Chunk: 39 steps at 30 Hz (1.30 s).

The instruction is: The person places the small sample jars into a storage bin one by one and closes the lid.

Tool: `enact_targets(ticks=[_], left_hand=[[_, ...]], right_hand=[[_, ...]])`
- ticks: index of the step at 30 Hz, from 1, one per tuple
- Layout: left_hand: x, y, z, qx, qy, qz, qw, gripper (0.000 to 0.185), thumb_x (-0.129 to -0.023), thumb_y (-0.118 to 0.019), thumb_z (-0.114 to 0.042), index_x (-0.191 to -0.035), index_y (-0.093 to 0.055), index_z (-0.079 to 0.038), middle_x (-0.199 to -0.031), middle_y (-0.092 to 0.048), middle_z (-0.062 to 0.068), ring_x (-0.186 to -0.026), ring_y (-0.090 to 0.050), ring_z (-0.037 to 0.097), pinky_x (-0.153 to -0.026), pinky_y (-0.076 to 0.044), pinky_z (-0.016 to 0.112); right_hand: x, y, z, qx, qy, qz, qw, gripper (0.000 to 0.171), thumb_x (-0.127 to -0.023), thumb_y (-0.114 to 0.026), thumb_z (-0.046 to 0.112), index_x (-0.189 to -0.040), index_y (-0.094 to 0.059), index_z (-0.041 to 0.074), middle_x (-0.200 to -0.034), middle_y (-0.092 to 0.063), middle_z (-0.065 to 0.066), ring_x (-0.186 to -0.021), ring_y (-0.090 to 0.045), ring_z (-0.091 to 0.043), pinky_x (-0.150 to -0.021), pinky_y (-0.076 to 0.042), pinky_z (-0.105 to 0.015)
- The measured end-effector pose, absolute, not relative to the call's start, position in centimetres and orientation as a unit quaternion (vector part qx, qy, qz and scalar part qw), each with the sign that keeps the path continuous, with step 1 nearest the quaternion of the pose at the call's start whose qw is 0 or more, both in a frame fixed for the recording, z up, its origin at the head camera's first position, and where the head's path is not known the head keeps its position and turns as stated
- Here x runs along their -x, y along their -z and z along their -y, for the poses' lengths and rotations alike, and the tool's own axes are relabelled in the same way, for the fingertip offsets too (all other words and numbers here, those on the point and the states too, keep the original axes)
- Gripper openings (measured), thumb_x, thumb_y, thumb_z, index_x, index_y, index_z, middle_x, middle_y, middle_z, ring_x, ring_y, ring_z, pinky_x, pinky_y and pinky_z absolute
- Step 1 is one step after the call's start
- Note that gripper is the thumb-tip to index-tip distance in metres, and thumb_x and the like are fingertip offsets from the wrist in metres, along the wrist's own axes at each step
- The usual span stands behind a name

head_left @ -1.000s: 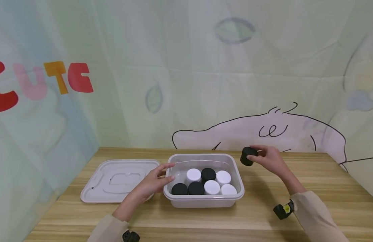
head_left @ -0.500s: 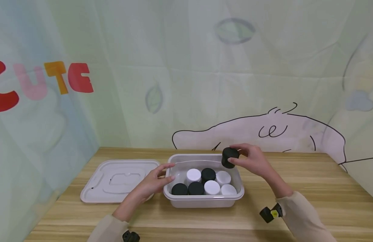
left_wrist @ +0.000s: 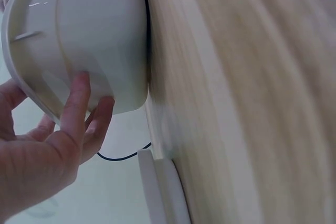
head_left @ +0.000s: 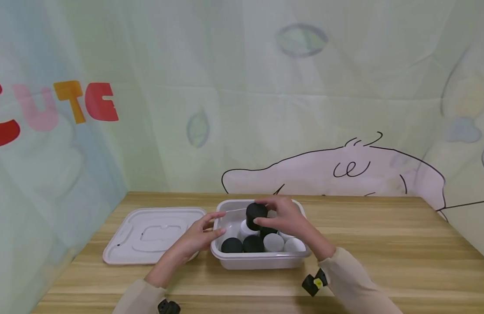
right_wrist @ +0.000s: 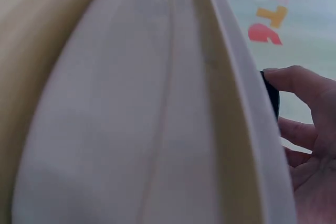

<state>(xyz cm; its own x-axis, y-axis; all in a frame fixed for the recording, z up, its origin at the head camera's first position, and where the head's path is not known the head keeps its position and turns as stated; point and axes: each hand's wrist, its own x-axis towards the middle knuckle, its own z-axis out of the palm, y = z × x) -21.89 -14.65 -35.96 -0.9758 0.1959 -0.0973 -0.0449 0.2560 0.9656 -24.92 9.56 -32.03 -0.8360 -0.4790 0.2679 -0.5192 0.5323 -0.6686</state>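
A light plastic container [head_left: 261, 262] stands on the table with several small lidded jars inside, some black [head_left: 232, 245], some white [head_left: 294, 245]. My right hand [head_left: 285, 216] pinches a black jar [head_left: 256, 215] between thumb and fingers, above the back part of the container. It covers some of the jars there. In the right wrist view, only a dark edge of the held jar [right_wrist: 272, 95] shows past the container's wall. At the container's left end, my left hand [head_left: 200, 235] holds the rim. The left wrist view has its fingers [left_wrist: 77, 98] against the outer wall.
A flat white lid [head_left: 155, 233] lies on the wooden table [head_left: 367, 231] left of the container, partly behind the left hand. A printed curtain [head_left: 242, 109] hangs along the table's back and left side. Small black devices [head_left: 312, 282] sit on both wrists.
My right hand has carried the black jar leftward, from right of the container to above the jars inside it. The left hand has stayed at the container's left rim.
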Motion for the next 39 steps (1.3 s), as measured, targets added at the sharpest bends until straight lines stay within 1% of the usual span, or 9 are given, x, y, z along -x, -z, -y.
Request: enact_targets(ticks=[3, 7, 11, 13, 16, 22, 28, 35, 39], left_hand=[[21.9, 35.9, 14.8, -0.049, -0.605, -0.789, 0.100, 0.048, -0.088, -0.060, -0.014, -0.133, -0.044, -0.010, -0.138, -0.029, 0.033, -0.121, -0.038, 0.045, -0.080, -0.050, 0.047], [21.9, 35.9, 14.8, -0.047, -0.602, -0.791, 0.102, 0.049, -0.088, -0.061, -0.016, -0.133, -0.044, -0.011, -0.138, -0.031, 0.031, -0.120, -0.040, 0.044, -0.079, -0.051, 0.046], [21.9, 35.9, 14.8, -0.047, -0.611, -0.783, 0.105, 0.049, -0.088, -0.061, -0.016, -0.133, -0.044, -0.010, -0.137, -0.031, 0.031, -0.117, -0.044, 0.042, -0.078, -0.051, 0.045], [21.9, 36.0, 14.8, -0.049, -0.615, -0.780, 0.108, 0.049, -0.088, -0.061, -0.015, -0.134, -0.043, -0.010, -0.138, -0.029, 0.033, -0.117, -0.043, 0.043, -0.078, -0.051, 0.046], [22.0, 36.0, 14.8, -0.048, -0.615, -0.780, 0.108, 0.050, -0.087, -0.062, -0.017, -0.133, -0.043, -0.009, -0.137, -0.027, 0.035, -0.117, -0.043, 0.044, -0.078, -0.051, 0.046], [21.9, 35.9, 14.9, -0.048, -0.613, -0.780, 0.111, 0.051, -0.087, -0.062, -0.018, -0.134, -0.043, -0.010, -0.138, -0.027, 0.035, -0.118, -0.042, 0.044, -0.079, -0.050, 0.048], [21.9, 35.9, 14.9, -0.049, -0.616, -0.779, 0.109, 0.051, -0.086, -0.062, -0.016, -0.133, -0.043, -0.009, -0.137, -0.028, 0.035, -0.117, -0.043, 0.044, -0.079, -0.050, 0.047], [21.9, 35.9, 14.7, -0.052, -0.620, -0.776, 0.105, 0.050, -0.086, -0.062, -0.014, -0.133, -0.044, -0.008, -0.136, -0.028, 0.035, -0.114, -0.046, 0.043, -0.079, -0.051, 0.046], [22.0, 36.0, 14.9, -0.053, -0.619, -0.777, 0.107, 0.051, -0.086, -0.063, -0.015, -0.133, -0.043, -0.008, -0.136, -0.028, 0.035, -0.115, -0.046, 0.043, -0.079, -0.051, 0.046]], right_hand=[[24.9, 32.3, -8.0, -0.302, -0.377, 0.875, 0.013, 0.044, -0.079, -0.070, 0.021, -0.117, -0.060, 0.003, -0.107, -0.063, -0.011, -0.092, -0.062, -0.023, -0.079, -0.050, -0.042], [25.1, 32.6, -6.3, -0.313, -0.368, 0.875, 0.006, 0.043, -0.080, -0.069, 0.022, -0.118, -0.060, 0.003, -0.110, -0.063, -0.011, -0.094, -0.061, -0.024, -0.079, -0.051, -0.039], [25.5, 33.0, -5.2, -0.334, -0.357, 0.872, 0.015, 0.039, -0.079, -0.069, 0.018, -0.114, -0.061, 0.001, -0.104, -0.065, -0.010, -0.089, -0.061, -0.022, -0.077, -0.052, -0.036], [25.7, 33.3, -4.8, -0.340, -0.358, 0.870, 0.013, 0.037, -0.079, -0.069, 0.015, -0.112, -0.062, 0.000, -0.102, -0.065, -0.011, -0.087, -0.061, -0.021, -0.077, -0.051, -0.037], [25.9, 33.6, -4.2, -0.338, -0.357, 0.871, 0.004, 0.036, -0.079, -0.069, 0.013, -0.112, -0.062, 0.000, -0.102, -0.065, -0.011, -0.087, -0.061, -0.021, -0.077, -0.051, -0.037], [25.9, 34.3, -3.2, -0.325, -0.293, 0.899, 0.002, 0.041, -0.079, -0.070, 0.016, -0.115, -0.060, 0.002, -0.106, -0.065, -0.011, -0.085, -0.059, -0.018, -0.074, -0.049, -0.029], [25.7, 35.1, -2.6, -0.338, -0.239, 0.910, 0.014, 0.039, -0.080, -0.069, 0.016, -0.115, -0.060, 0.002, -0.110, -0.064, -0.010, -0.102, -0.058, -0.021, -0.090, -0.045, -0.036], [25.5, 35.4, -2.1, -0.333, -0.207, 0.919, 0.037, 0.034, -0.081, -0.068, 0.018, -0.110, -0.062, 0.002, -0.105, -0.065, -0.010, -0.097, -0.060, -0.023, -0.085, -0.047, -0.035], [25.3, 35.3, -1.9, -0.310, -0.201, 0.929, 0.020, 0.035, -0.082, -0.067, 0.021, -0.112, -0.062, 0.004, -0.107, -0.065, -0.009, -0.098, -0.059, -0.023, -0.086, -0.047, -0.036]])
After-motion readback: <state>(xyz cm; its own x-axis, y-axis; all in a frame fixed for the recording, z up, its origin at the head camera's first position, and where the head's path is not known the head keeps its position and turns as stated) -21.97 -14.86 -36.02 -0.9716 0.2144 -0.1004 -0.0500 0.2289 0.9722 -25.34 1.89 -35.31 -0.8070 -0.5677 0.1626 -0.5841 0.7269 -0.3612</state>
